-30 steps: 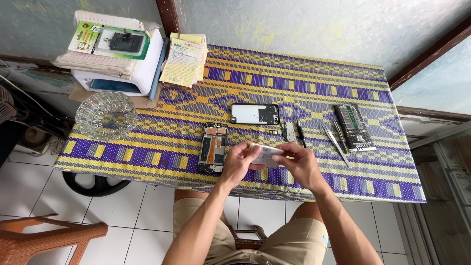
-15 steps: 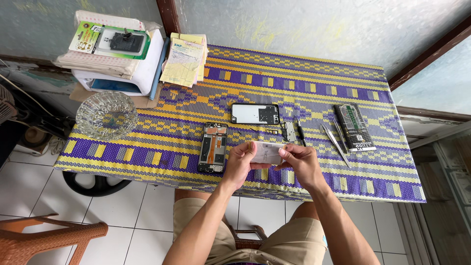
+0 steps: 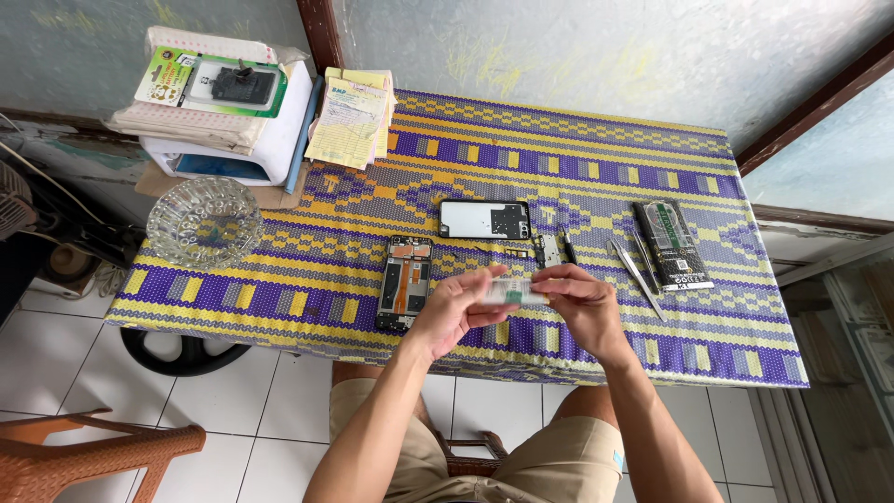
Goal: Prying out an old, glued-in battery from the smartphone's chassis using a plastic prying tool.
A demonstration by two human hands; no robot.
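Note:
My left hand (image 3: 456, 309) and my right hand (image 3: 579, 303) together hold a small flat silver-white phone battery (image 3: 511, 292) just above the near edge of the table. Both hands pinch it at its ends. To the left of my left hand lies an opened phone frame (image 3: 405, 282) with its insides showing. Behind the hands rests the phone's back cover (image 3: 484, 220), inner side up. Small parts and a screwdriver (image 3: 551, 250) lie just beyond my right hand.
A purple and yellow woven mat covers the table (image 3: 307, 279). Tweezers (image 3: 635, 272) and a packaged battery (image 3: 672, 244) lie at right. A glass ashtray (image 3: 204, 223) sits at left, a white box with packages (image 3: 228, 116) and paper slips (image 3: 352, 116) behind. An orange chair (image 3: 93, 449) stands lower left.
Both hands have shifted slightly and turned the battery between the fingers; it now lies flatter between the two hands. Nothing on the table has moved.

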